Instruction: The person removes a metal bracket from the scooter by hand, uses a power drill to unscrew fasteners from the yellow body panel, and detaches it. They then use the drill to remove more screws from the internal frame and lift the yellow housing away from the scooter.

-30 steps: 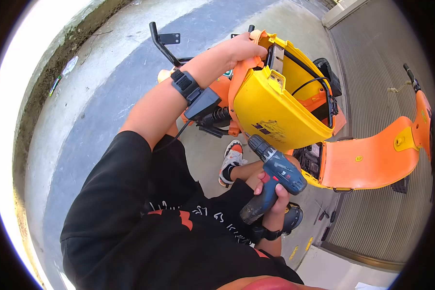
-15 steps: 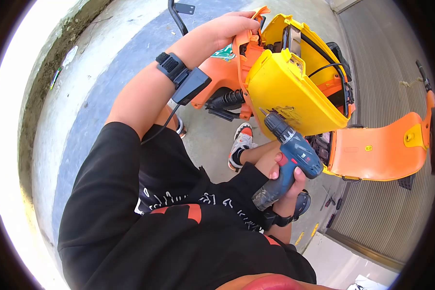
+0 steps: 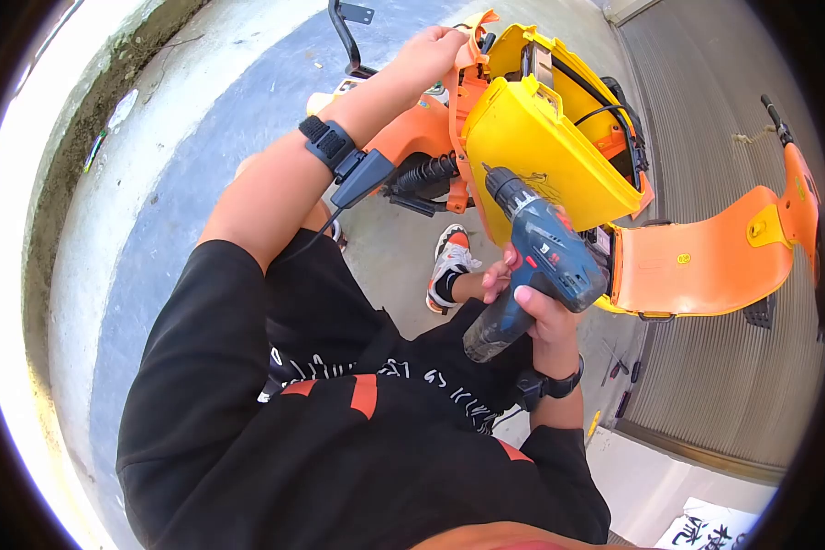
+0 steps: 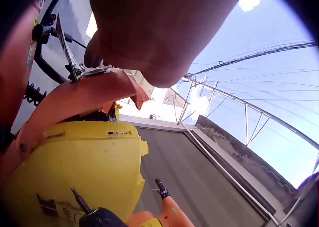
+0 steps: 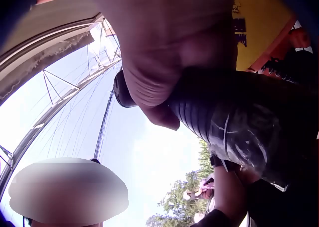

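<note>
An orange trim piece [image 3: 466, 92] stands along the left side of a yellow body shell [image 3: 532, 151], and my left hand [image 3: 431, 60] grips its upper end. The left wrist view shows that hand [image 4: 144, 33] above the curved orange piece [image 4: 89, 95]. My right hand [image 3: 548, 316] holds a blue cordless drill [image 3: 550, 252] by its handle, its bit tilted up in front of the yellow shell. Under the palm of my right hand [image 5: 174, 48], the ribbed, clear-wrapped handle end [image 5: 244, 132] of the drill shows.
An orange front panel with footboard [image 3: 697, 266] extends to the right beside a ribbed shutter [image 3: 706, 137]. A black shock absorber [image 3: 426, 172] sits left of the shell. Small tools [image 3: 619, 367] lie on the floor at the right. My shoe [image 3: 451, 266] is below the shell.
The upper orange trim has shifted left, leaving a wider gap beside the yellow shell, with my left hand still on it. The drill has risen in the view, and its bit now shows.
</note>
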### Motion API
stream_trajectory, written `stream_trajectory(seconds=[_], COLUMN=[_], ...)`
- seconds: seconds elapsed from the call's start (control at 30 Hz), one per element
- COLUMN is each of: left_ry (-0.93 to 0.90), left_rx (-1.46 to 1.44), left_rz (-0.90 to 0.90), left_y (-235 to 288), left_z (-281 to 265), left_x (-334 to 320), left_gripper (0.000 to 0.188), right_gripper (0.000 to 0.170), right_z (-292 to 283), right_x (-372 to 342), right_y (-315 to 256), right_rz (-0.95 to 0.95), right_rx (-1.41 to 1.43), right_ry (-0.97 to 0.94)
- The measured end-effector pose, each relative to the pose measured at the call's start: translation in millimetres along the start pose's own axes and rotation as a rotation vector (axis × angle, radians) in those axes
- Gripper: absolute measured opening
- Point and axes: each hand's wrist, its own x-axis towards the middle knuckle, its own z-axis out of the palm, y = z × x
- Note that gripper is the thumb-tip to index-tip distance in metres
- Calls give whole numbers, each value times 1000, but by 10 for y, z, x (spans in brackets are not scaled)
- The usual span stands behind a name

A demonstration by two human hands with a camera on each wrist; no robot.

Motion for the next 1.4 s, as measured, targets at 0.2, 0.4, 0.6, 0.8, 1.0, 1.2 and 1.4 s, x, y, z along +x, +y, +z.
stream_trajectory(seconds=[0.2, 0.4, 0.6, 0.8, 1.0, 1.2, 1.4], left_ry=[596, -79, -215, -52, -81, -238, -256], left_rx=[-156, -362, -318, -490, -390, -428, -300], left_rz=[-101, -757, -575, -601, -553, -571, -645], left_y=[-394, -388, -558, -428, -268, -365, -638], left_z=[146, 479, 632, 667, 604, 532, 534], left_x=[-421, -1089, -1207, -1054, -990, -947, -959], left_gripper=[43, 41, 32, 22, 20, 20, 24], right_gripper=[98, 108, 104, 116, 104, 83, 75], right_z=[13, -44, -115, -266, -176, -61, -11], right_x=[255, 232, 277, 492, 553, 598, 616], right_y=[438, 973, 983, 1008, 1043, 848, 1041], right_rz=[-279, -226, -325, -319, -346, -50, 90], right_rx=[-812, -1142, -1317, -1145, -877, -971, -1015], right_ry=[56, 14, 48, -73, -19, 24, -41])
